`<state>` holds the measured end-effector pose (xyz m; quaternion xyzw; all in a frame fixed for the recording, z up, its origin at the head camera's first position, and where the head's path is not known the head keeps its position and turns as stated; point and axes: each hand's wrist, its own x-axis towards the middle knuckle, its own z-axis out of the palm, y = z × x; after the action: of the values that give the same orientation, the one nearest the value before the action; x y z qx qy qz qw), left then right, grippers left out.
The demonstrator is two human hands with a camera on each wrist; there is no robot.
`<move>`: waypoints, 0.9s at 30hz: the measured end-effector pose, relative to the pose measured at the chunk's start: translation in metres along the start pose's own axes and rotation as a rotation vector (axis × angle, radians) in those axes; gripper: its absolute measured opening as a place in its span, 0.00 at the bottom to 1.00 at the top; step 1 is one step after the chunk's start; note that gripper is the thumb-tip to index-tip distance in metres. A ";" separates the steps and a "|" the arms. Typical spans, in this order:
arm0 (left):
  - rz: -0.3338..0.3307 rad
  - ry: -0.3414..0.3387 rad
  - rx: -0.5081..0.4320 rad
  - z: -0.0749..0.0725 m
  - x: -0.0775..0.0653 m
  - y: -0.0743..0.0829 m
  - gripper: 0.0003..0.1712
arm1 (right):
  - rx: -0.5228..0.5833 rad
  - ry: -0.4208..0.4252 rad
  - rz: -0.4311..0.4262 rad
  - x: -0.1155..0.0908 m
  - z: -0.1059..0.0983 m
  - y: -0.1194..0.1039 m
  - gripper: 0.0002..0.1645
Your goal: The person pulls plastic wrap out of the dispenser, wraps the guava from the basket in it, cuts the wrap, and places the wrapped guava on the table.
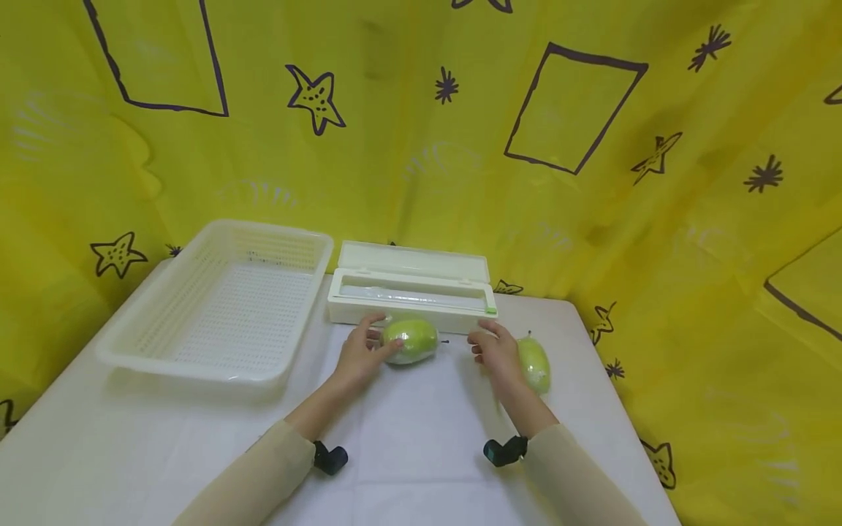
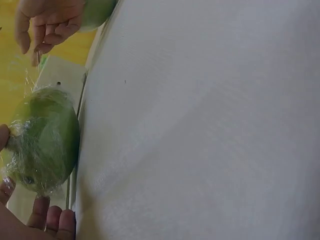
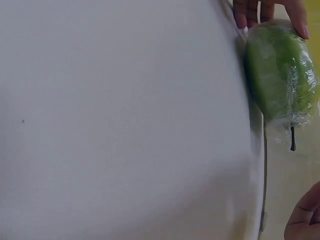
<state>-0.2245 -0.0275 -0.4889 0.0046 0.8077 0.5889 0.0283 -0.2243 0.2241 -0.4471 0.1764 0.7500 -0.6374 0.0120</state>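
A green pear wrapped in clear cling film lies on its side in front of the film box. My left hand grips its left end, thumb on the near side and fingers around the back. In the left wrist view, crinkled film bunches over the pear; its dark stem pokes out in the right wrist view. A short way right of the stem, my right hand hovers with loosely bent fingers, thumb apart from them. Beside that hand lies a second pear, partly hidden by the wrist.
Behind the pear stands a white cling film dispenser, lid raised, a film roll inside and a green slider at its right end. A white plastic basket stands on the left of the white-covered table. Yellow curtain hangs behind.
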 end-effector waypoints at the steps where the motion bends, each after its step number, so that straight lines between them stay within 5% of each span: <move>1: 0.019 0.002 0.006 -0.001 -0.001 0.000 0.35 | -0.042 -0.028 -0.043 -0.003 0.002 0.002 0.28; 5: 0.095 0.028 0.027 -0.002 -0.005 0.000 0.27 | -0.277 -0.122 -0.291 -0.015 0.009 0.011 0.19; 10: 0.147 0.019 0.009 -0.004 -0.008 0.001 0.27 | -0.532 -0.066 -0.638 -0.026 0.021 0.017 0.09; 13: 0.185 0.025 0.060 -0.004 -0.009 0.003 0.34 | -0.608 -0.060 -0.742 -0.034 0.031 0.016 0.12; 16: 0.244 0.028 0.190 -0.002 -0.010 0.006 0.39 | -0.636 -0.101 -0.730 -0.047 0.043 0.016 0.20; 23: 0.357 0.045 0.416 0.005 -0.014 0.007 0.34 | -0.583 -0.297 -0.478 -0.072 0.073 0.023 0.51; 27: 0.407 0.042 0.529 0.004 -0.013 0.011 0.34 | -0.574 -0.379 -0.436 -0.076 0.083 0.021 0.65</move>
<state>-0.2112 -0.0211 -0.4788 0.1610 0.9155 0.3522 -0.1089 -0.1643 0.1276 -0.4643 -0.1180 0.9018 -0.4109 0.0634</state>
